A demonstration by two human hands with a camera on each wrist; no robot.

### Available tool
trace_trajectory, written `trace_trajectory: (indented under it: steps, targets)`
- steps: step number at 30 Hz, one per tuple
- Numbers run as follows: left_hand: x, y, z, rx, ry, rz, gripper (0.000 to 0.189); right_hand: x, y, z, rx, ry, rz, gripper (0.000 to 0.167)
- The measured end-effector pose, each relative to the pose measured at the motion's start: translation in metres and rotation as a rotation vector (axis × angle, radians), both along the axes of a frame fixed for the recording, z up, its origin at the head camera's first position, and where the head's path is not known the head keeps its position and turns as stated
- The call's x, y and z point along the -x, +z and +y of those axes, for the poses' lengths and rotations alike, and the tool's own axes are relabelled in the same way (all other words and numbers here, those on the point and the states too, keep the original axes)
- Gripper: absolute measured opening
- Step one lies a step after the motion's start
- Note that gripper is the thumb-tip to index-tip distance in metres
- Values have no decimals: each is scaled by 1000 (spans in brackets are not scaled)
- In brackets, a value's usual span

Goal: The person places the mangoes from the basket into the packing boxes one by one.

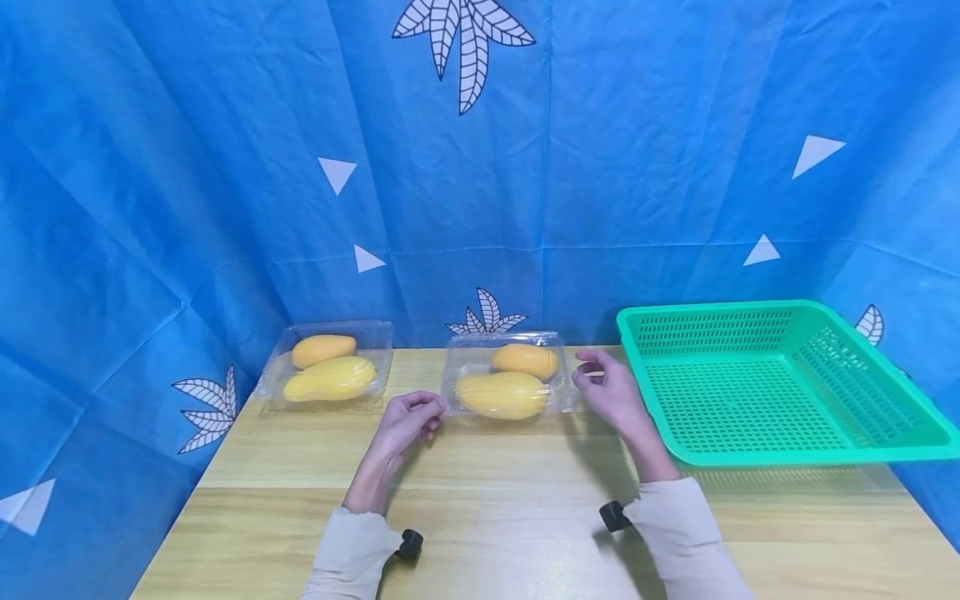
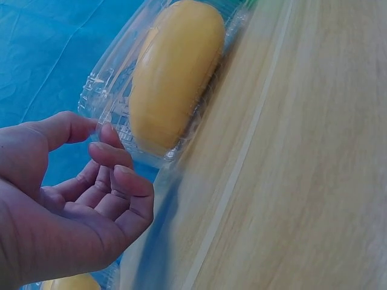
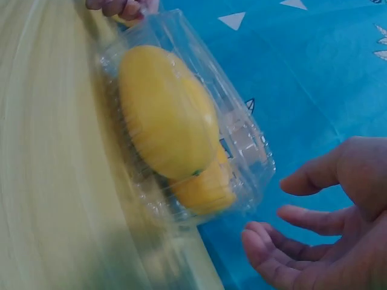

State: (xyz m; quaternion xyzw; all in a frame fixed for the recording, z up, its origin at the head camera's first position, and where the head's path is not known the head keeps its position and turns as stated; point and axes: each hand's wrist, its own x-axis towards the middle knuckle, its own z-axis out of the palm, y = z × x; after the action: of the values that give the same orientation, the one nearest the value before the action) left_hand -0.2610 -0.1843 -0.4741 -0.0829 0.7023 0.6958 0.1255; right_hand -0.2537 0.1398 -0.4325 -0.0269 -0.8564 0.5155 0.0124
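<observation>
A clear plastic clamshell box (image 1: 467, 360) stands at the table's far edge, holding a larger yellow mango (image 1: 501, 396) and a smaller orange-yellow mango (image 1: 525, 360). Its lid looks closed. At its near left corner my left hand (image 1: 407, 423) pinches the thin plastic edge between thumb and forefinger, as the left wrist view shows; the other fingers curl loosely. To the right of the box, my right hand (image 1: 611, 392) is held with fingers apart and slightly bent. In the right wrist view a gap separates those fingers (image 3: 302, 187) from the box.
A second clear box (image 1: 381, 354) with two mangoes (image 1: 330, 379) stands at the far left of the wooden table (image 1: 510, 500). On the right lies a green perforated plastic basket (image 1: 712, 310) with nothing in it. Blue patterned cloth (image 1: 600, 167) hangs behind and at both sides.
</observation>
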Motion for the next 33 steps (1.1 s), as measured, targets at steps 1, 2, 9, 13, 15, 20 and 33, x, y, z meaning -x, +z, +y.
trace_trajectory:
  steps: [1,2,9,13,15,20,33]
  targets:
    - [0,0,0,-3,0,-1,16,0,-1,0,-4,7,-14,44]
    - [0,0,0,-5,-1,-1,15,0,-2,0,-17,17,-24,45]
    - [0,0,-1,-14,-12,-11,14,0,-8,2,-15,88,-118,50]
    - [0,0,-2,-17,-26,-8,18,0,-10,2,47,106,-129,50]
    - [0,-1,-2,-26,-31,-9,19,0,-10,1,59,110,-128,49]
    - [-2,0,-3,-39,-52,-12,22,0,-10,0,58,116,-136,51]
    - [-18,7,5,-41,-198,-25,29,4,-11,1,133,105,-176,54]
